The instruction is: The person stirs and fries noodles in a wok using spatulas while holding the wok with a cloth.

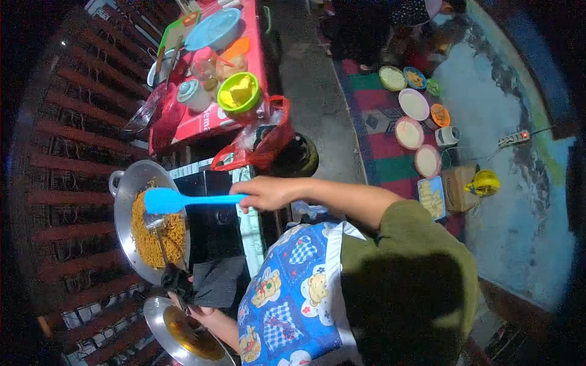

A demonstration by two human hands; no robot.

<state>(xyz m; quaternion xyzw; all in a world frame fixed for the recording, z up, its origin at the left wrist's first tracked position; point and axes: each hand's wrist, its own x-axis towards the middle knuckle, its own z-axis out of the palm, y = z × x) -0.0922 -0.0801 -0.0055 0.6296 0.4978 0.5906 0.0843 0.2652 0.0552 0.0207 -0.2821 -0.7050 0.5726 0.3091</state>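
My right hand (268,193) is closed around the handle of a bright blue spatula (168,200), whose broad head is over the noodles. A wide metal wok (130,177) holds a heap of yellow-brown noodles (157,241). My left hand (198,310), partly hidden, is closed near the wok's lower rim, against a dark bundle (176,280). A metal spatula (160,244) stands in the noodles, and its handle runs into that bundle by my left hand. A second pan (160,326) with brown oily liquid (189,335) lies just below my left hand.
A red-covered table (198,125) carries a green bowl (239,93), a jar (193,95) and a blue basin (213,29). A red plastic bag (265,146) hangs at its edge. Several bowls of food (409,133) stand on a floor mat (387,168), near another person (366,30).
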